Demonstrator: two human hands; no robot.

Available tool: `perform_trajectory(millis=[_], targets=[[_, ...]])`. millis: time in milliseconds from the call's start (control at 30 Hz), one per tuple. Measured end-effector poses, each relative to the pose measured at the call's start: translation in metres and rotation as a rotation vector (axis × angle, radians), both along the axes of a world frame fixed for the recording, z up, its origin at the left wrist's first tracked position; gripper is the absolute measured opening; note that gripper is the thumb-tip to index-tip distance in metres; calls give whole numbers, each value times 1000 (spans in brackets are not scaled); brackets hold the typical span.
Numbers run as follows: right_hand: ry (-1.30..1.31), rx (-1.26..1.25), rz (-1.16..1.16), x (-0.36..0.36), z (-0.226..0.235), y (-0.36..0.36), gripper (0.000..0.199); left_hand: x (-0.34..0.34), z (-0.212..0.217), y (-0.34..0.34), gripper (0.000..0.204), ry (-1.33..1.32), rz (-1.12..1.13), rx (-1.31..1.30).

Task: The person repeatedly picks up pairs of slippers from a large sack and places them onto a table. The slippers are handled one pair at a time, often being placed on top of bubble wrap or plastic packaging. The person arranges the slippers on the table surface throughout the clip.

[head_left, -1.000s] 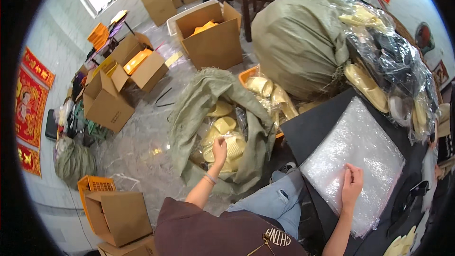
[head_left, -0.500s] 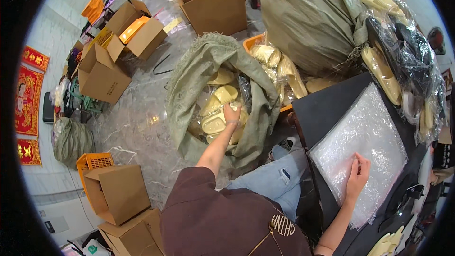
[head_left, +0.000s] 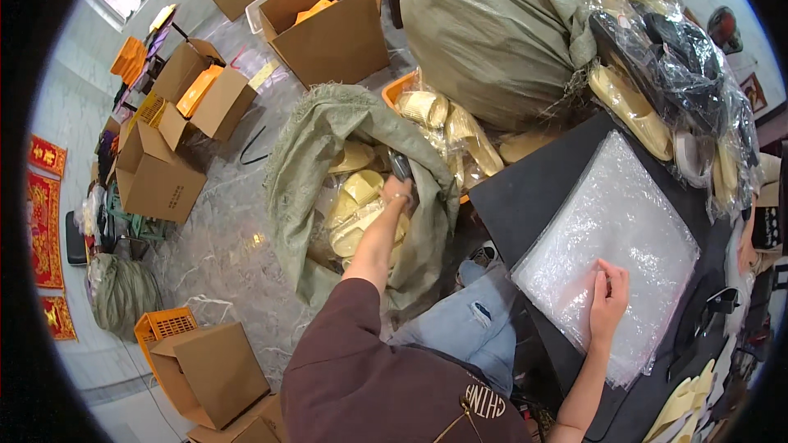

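My left hand (head_left: 396,190) reaches down into a grey-green woven sack (head_left: 289,189) that gapes on the floor. Inside lie cream-yellow slippers (head_left: 363,187) in clear wrappers. Just beyond the fingertips is a dark slipper-like thing (head_left: 400,166), also wrapped. The left fingers are partly hidden, so their grip cannot be made out. To the right, my right hand (head_left: 608,299) rests on a stack of clear plastic bags (head_left: 628,230), thumb and fingers pinched together at the top film. The stack lies on a black table (head_left: 525,189).
A bulging woven sack (head_left: 492,33) and wrapped shoes (head_left: 657,74) crowd the table's far side. Beyond the sack sits an orange crate (head_left: 400,89) with wrapped slippers. Cardboard boxes (head_left: 336,45) stand at the back and along the left (head_left: 217,373). Cream slippers (head_left: 685,402) lie near right.
My left hand has moved farther in and rightward within the sack, from the yellow slippers toward the dark one. My right hand stays on the bags, fingers slightly shifted. The whole view has shifted.
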State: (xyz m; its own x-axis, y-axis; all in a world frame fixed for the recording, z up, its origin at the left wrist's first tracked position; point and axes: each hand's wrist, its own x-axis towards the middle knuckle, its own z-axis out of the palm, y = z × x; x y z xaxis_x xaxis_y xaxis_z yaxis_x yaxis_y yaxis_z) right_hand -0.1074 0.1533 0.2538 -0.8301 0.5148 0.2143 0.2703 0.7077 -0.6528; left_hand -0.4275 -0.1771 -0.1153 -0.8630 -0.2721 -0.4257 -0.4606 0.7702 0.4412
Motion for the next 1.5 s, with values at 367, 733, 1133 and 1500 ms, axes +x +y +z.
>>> perform_trajectory(millis=[367, 733, 1133, 1500], targets=[[-8, 5, 11, -1, -5, 4, 19, -26, 183, -194, 34, 204, -282, 200], [-33, -2, 28, -5, 0, 4, 19, 131, 31, -266, 48, -17, -744, 156], [-10, 36, 37, -6, -3, 5, 19, 123, -16, -204, 70, -427, -580, -155], [1, 7, 25, -8, -1, 4, 18, 132, 18, -191, 51, -106, -713, -80]])
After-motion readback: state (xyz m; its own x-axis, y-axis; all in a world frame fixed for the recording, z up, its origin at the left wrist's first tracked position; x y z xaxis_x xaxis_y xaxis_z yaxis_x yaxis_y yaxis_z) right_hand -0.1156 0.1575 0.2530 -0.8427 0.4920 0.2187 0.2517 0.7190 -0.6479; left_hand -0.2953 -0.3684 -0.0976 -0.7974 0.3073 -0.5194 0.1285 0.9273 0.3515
